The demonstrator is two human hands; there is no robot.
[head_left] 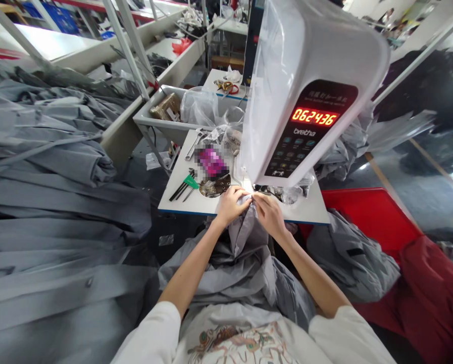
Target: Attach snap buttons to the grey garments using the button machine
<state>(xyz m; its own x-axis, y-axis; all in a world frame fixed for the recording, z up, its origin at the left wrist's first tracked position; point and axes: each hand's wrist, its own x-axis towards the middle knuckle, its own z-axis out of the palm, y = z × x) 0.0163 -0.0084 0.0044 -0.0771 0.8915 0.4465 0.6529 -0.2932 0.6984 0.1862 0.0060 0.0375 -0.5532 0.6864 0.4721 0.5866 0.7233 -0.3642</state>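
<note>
A grey garment point(245, 232) spills from the table's front edge down over my lap. Its upper end is pinched between my left hand point(232, 203) and my right hand point(269, 212), right under the lit working point of a white snap-fastening machine point(309, 45). Both hands are closed on the cloth, fingertips nearly meeting. The machine's panel point(305, 131) glows with red digits. Left of my left hand, a round dish point(211, 188) holds small metal parts. Whatever sits between my fingertips is too small to make out.
Screwdrivers and a green tag point(191, 182), a wrench point(194, 145) and clear plastic bags lie on the white table point(181, 199). Grey garments point(52, 217) are heaped at left. A red bin point(366, 212) stands at right beside red cloth point(434, 283). A grey tub point(146, 119) stands behind.
</note>
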